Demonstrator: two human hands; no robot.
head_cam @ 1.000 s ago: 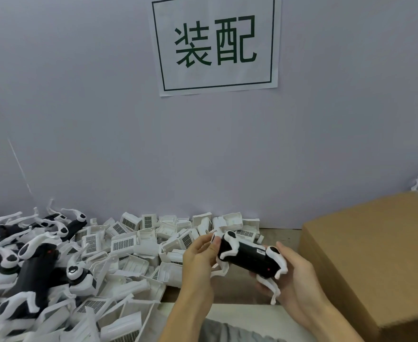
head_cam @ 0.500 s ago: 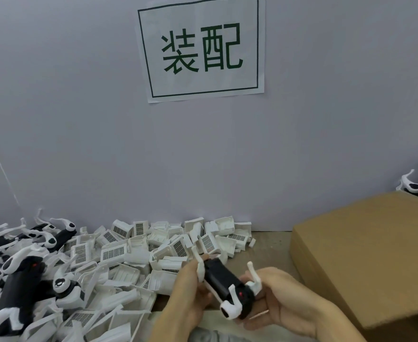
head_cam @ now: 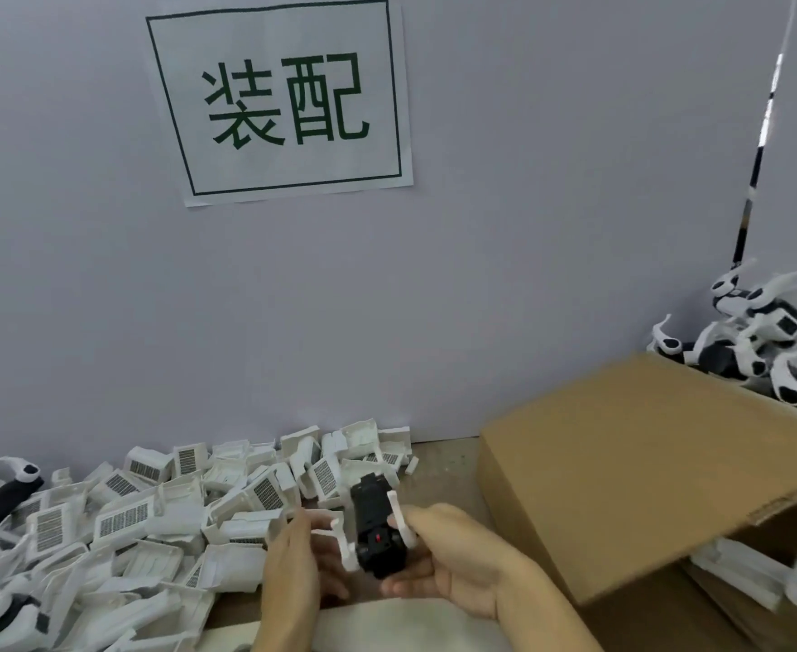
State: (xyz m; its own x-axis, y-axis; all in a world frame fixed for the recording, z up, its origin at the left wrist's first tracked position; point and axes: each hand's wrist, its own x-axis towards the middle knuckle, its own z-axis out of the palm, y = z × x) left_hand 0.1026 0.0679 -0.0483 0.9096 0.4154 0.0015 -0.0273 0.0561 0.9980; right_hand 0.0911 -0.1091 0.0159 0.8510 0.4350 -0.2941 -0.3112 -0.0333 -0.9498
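Inspecting the head view, I find the black body low at 6 o'clock, held off the bench between both hands. It stands roughly on end, with its long axis running from 12 to 6 o'clock, a small red mark near the lower end, and white legs sticking out on either side.

The right hand is clamped on the body. The thumb lies over the leg at its 3 o'clock side and the fingers are curled beneath its lower end. The left hand is at the body's 9 o'clock, its fingertips touching the leg there. I cannot tell whether they close on it.

A heap of white shells, many with grille panels, covers the bench from 7 to 9 o'clock, reaching just beside the left hand. A cardboard box stands at 4 o'clock, near the right hand but apart from it. Beyond the box, at 3 o'clock, lies a pile of black-and-white units. A paper sign hangs on the wall at 12 o'clock.
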